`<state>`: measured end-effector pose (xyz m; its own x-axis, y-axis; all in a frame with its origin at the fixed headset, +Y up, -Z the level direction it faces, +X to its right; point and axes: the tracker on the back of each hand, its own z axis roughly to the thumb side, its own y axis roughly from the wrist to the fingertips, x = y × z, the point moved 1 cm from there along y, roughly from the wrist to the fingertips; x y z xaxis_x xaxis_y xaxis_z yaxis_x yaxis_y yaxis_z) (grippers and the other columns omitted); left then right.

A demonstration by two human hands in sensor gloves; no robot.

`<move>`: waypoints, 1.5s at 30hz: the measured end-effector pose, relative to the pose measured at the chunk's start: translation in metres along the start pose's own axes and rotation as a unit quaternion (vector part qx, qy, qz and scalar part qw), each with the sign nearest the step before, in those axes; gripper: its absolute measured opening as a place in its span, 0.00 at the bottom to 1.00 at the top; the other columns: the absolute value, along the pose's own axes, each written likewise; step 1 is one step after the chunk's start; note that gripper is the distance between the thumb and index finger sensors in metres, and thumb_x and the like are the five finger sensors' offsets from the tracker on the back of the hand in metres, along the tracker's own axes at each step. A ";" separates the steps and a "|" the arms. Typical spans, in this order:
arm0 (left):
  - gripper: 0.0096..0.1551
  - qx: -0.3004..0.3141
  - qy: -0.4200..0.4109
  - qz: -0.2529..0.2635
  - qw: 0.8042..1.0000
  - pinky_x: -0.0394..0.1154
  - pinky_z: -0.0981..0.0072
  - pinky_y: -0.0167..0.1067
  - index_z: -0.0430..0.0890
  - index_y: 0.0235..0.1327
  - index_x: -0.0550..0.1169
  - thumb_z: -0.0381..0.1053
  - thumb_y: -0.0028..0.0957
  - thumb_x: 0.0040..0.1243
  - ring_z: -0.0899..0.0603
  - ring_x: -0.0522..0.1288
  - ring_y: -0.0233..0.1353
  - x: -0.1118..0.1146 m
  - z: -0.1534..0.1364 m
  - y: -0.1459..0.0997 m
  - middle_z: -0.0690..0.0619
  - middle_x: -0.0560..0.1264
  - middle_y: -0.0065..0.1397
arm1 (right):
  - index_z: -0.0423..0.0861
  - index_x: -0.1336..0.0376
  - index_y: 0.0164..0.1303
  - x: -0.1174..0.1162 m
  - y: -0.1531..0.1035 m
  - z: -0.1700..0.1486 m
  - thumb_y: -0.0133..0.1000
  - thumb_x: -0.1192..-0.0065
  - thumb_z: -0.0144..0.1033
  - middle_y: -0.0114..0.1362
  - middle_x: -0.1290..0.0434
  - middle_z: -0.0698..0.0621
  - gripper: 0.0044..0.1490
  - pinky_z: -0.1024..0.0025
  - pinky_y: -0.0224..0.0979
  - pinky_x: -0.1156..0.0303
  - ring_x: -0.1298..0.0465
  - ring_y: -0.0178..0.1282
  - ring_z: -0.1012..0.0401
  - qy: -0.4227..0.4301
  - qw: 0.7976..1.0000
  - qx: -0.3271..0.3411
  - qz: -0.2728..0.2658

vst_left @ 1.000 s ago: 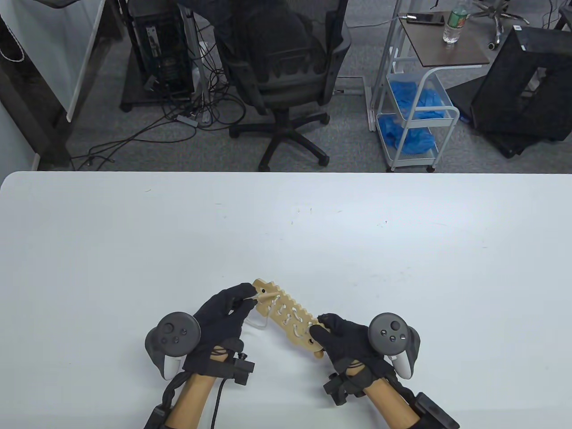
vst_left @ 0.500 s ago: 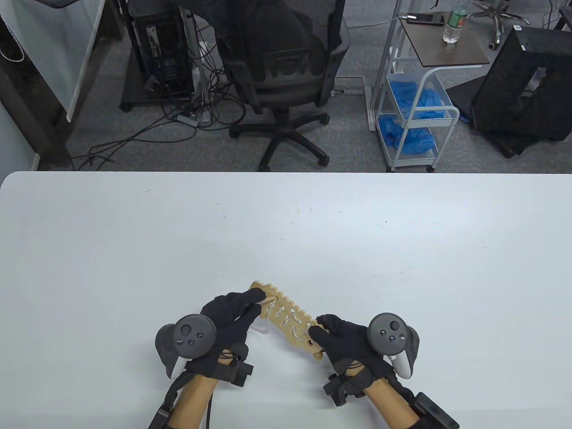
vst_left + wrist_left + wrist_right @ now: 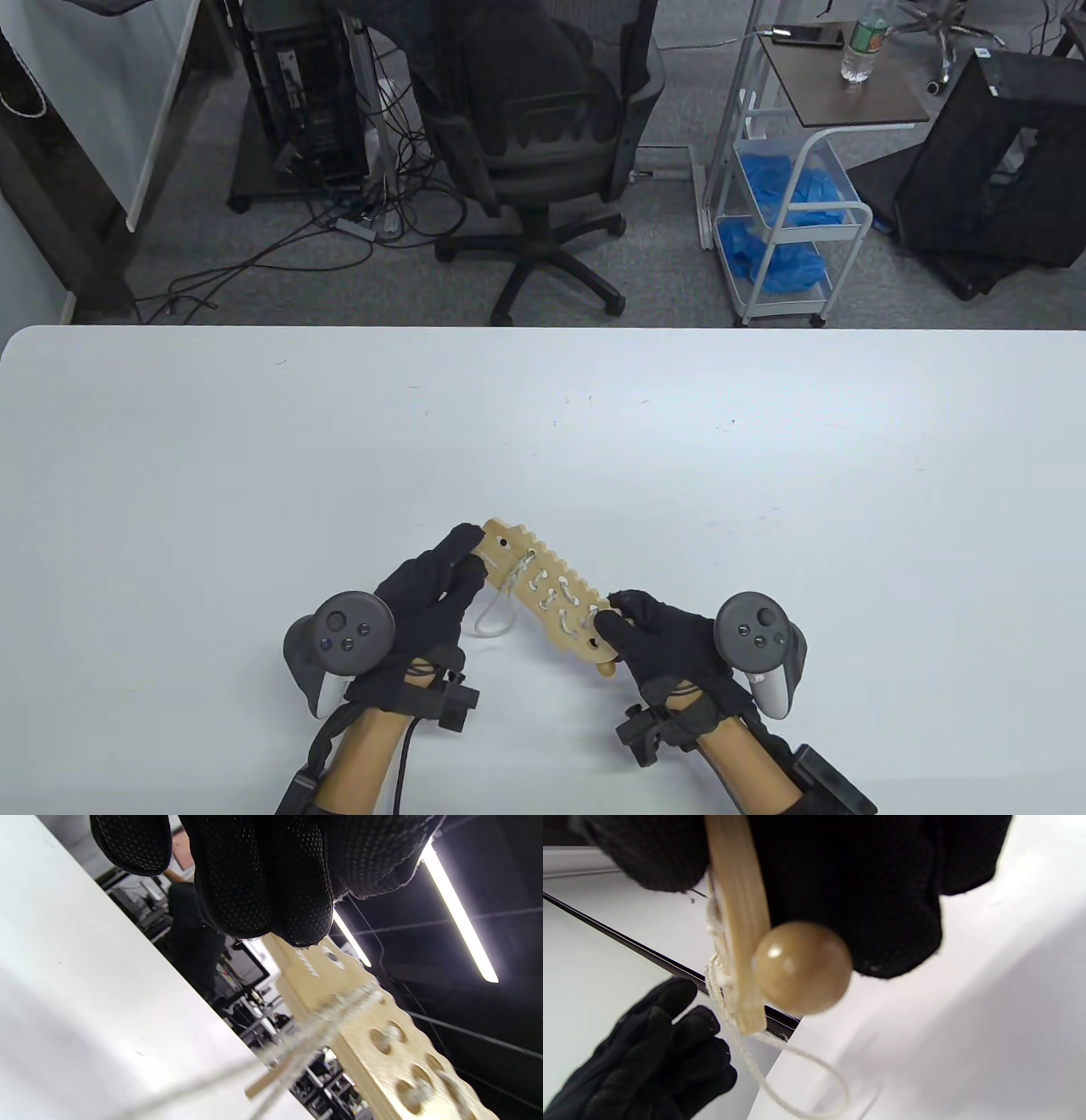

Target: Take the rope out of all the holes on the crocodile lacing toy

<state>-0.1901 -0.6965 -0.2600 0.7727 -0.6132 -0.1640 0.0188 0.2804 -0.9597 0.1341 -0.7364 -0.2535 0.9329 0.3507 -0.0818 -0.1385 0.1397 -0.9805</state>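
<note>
Rope (image 3: 496,613) is mostly laced yet: it crosses through the holes along the middle of the wooden crocodile (image 3: 551,598), and only a loose loop with its small wooden needle hangs free below the end by my left hand, so I judge just the first hole or so undone and nearly the whole row left. My right hand (image 3: 657,645) grips the near end of the crocodile, thumb and fingers curled round it, just above the round wooden bead (image 3: 801,966) fixed there. My left hand (image 3: 428,594) steadies the far end, fingers against the wood; whether they pinch it I cannot tell. I hold the toy slanting just above the white bench (image 3: 254,475), near its front edge.
</note>
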 end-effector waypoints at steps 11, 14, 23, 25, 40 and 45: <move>0.32 -0.075 -0.114 -0.020 0.990 0.70 0.35 0.67 0.57 0.72 0.75 0.51 0.50 0.66 0.45 0.80 0.62 0.002 -0.030 0.005 0.52 0.82 0.67 | 0.36 0.28 0.48 -0.003 0.000 0.003 0.48 0.32 0.45 0.42 0.14 0.39 0.29 0.37 0.59 0.29 0.15 0.42 0.44 0.115 0.992 0.019 0.042; 0.33 -0.064 -0.168 -0.078 0.981 0.68 0.32 0.69 0.58 0.73 0.75 0.52 0.50 0.67 0.44 0.78 0.66 0.011 -0.033 0.008 0.51 0.80 0.71 | 0.36 0.28 0.48 -0.007 0.001 0.003 0.48 0.32 0.45 0.42 0.14 0.39 0.29 0.36 0.59 0.29 0.15 0.42 0.44 0.150 0.986 0.024 0.065; 0.33 0.003 -0.233 -0.204 0.951 0.64 0.28 0.71 0.64 0.73 0.76 0.55 0.49 0.68 0.41 0.73 0.74 0.031 -0.020 0.009 0.51 0.76 0.77 | 0.36 0.28 0.49 -0.015 0.000 0.006 0.49 0.32 0.45 0.42 0.14 0.39 0.29 0.36 0.59 0.29 0.15 0.42 0.44 0.159 0.981 0.044 0.104; 0.33 0.011 -0.245 -0.216 0.945 0.64 0.28 0.71 0.64 0.72 0.76 0.55 0.49 0.69 0.40 0.73 0.74 0.034 -0.018 0.009 0.51 0.77 0.77 | 0.36 0.28 0.49 -0.017 0.000 0.006 0.49 0.32 0.45 0.42 0.14 0.39 0.29 0.36 0.59 0.29 0.15 0.42 0.44 0.161 0.980 0.045 0.111; 0.23 -0.007 -0.284 -0.217 0.934 0.66 0.31 0.70 0.63 0.62 0.81 0.51 0.53 0.66 0.44 0.79 0.67 0.033 -0.019 0.009 0.55 0.83 0.66 | 0.36 0.28 0.48 -0.014 0.000 0.005 0.49 0.32 0.46 0.42 0.14 0.40 0.29 0.37 0.59 0.29 0.15 0.42 0.44 0.171 0.980 0.037 0.096; 0.22 -0.036 -0.312 -0.186 0.931 0.68 0.34 0.70 0.63 0.62 0.80 0.50 0.54 0.65 0.47 0.80 0.63 0.027 -0.028 0.010 0.58 0.84 0.62 | 0.36 0.28 0.48 -0.009 0.002 -0.003 0.49 0.32 0.45 0.42 0.14 0.39 0.29 0.36 0.59 0.29 0.15 0.42 0.44 0.190 0.978 0.019 0.082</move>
<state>-0.1872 -0.7311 -0.2800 0.9399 -0.1039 0.3254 0.3332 0.0695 -0.9403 0.1262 -0.7423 -0.2550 0.9526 0.0029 -0.3042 -0.3013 0.1471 -0.9421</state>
